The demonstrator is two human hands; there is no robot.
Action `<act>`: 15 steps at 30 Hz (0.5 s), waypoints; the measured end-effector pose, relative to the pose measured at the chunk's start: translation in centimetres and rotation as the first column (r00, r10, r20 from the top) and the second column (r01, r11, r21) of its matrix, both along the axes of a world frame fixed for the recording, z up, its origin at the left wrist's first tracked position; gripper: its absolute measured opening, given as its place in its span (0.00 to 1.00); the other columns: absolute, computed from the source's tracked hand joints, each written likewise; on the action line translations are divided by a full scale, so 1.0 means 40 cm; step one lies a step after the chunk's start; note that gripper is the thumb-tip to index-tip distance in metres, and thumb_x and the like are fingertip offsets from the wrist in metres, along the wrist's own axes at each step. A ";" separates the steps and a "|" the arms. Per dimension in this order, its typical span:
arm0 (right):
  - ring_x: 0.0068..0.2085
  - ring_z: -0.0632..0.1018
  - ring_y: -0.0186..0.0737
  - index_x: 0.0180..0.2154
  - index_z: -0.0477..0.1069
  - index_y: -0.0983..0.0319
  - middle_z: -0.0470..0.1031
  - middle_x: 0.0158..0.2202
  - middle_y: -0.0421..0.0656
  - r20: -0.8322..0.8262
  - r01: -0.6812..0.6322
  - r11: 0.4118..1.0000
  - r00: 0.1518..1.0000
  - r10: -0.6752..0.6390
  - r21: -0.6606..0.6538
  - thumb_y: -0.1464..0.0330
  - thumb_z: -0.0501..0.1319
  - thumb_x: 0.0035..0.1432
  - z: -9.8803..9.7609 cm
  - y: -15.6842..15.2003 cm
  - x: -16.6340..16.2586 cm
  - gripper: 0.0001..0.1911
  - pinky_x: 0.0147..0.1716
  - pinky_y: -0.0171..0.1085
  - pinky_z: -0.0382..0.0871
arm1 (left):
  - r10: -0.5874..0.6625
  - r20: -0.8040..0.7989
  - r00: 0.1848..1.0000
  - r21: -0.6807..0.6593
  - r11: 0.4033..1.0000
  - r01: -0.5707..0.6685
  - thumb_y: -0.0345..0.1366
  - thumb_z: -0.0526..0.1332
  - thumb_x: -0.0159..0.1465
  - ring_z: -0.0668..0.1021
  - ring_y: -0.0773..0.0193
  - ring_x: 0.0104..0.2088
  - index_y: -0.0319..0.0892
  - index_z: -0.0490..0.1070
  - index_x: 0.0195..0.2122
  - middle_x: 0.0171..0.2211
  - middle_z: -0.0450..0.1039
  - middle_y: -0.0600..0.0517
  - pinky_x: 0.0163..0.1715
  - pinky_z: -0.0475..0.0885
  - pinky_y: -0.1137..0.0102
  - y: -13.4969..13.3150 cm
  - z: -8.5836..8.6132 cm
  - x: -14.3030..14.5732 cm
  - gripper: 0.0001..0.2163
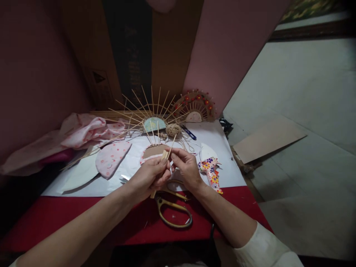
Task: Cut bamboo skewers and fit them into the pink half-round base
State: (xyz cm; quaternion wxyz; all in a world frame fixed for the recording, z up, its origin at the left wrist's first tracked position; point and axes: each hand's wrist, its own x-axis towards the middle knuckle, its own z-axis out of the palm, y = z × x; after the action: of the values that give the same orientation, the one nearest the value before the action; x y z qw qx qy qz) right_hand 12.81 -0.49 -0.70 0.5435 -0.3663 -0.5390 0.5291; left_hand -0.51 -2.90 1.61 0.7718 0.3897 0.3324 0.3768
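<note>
My left hand (151, 172) is closed round a small bundle of thin wooden sticks (165, 154), whose lower ends show beneath it. Between the fingertips of my right hand (187, 165) is a single wooden stick (172, 142), tilted up beside the bundle. Just behind my hands lies a half-round cardboard piece (151, 151) edged with spotted cloth, and a few sticks stand up from its top edge. Scissors (174, 214) with yellowish handles lie under my hands, their blades partly covered by my left hand.
Farther back are a green half-round base with sticks fanning out (154, 124), a ball of twine (173, 129), a blue cutter (189, 132) and a decorated fan (194, 105). Spotted pink cloth (91, 131) and a half-round cloth piece (112, 159) lie left; a flowered glue gun-shaped object (211, 173) lies right.
</note>
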 end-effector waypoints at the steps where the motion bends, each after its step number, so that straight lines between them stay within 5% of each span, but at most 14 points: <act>1: 0.19 0.66 0.27 0.37 0.76 0.59 0.70 0.23 0.36 -0.003 0.008 1.000 1.000 -0.008 0.010 0.65 0.61 0.52 -0.001 -0.001 0.001 0.10 0.18 0.29 0.61 | 0.005 -0.014 1.000 -0.005 1.000 -0.005 0.38 0.55 0.63 0.50 0.77 0.12 0.41 0.61 0.27 0.13 0.58 0.59 0.10 0.46 0.81 -0.001 0.000 0.000 0.09; 8: 0.23 0.67 0.29 0.30 0.76 0.61 0.72 0.26 0.38 -0.096 0.018 0.999 0.995 -0.021 -0.030 0.73 0.59 0.47 -0.006 0.002 0.007 0.08 0.19 0.27 0.63 | -0.031 -0.046 0.998 -0.054 0.998 0.028 0.40 0.55 0.63 0.48 0.77 0.13 0.41 0.60 0.27 0.13 0.55 0.61 0.11 0.43 0.82 0.001 -0.009 0.001 0.10; 12: 0.29 0.69 0.32 0.33 0.74 0.62 0.69 0.28 0.41 -0.232 -0.019 0.997 0.973 0.001 -0.077 0.66 0.60 0.51 0.007 0.006 0.011 0.08 0.18 0.26 0.62 | -0.021 -0.055 0.998 -0.047 0.999 0.018 0.38 0.54 0.64 0.47 0.77 0.13 0.41 0.60 0.27 0.13 0.53 0.61 0.11 0.43 0.81 0.004 -0.008 0.001 0.10; 15: 0.25 0.66 0.29 0.29 0.73 0.62 0.66 0.25 0.37 -0.189 0.026 0.998 0.981 -0.036 -0.053 0.62 0.63 0.52 0.014 0.009 0.013 0.09 0.18 0.26 0.61 | -0.070 -0.053 0.996 -0.054 0.996 0.068 0.38 0.53 0.64 0.47 0.77 0.13 0.41 0.61 0.27 0.14 0.55 0.60 0.11 0.42 0.81 0.006 -0.008 -0.003 0.10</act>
State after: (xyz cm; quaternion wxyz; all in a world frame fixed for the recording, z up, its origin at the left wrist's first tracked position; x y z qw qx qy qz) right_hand 13.34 -0.14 -0.12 0.5913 -0.3360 -0.4655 0.5663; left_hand -0.63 -2.67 1.28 0.7848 0.3910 0.3493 0.3303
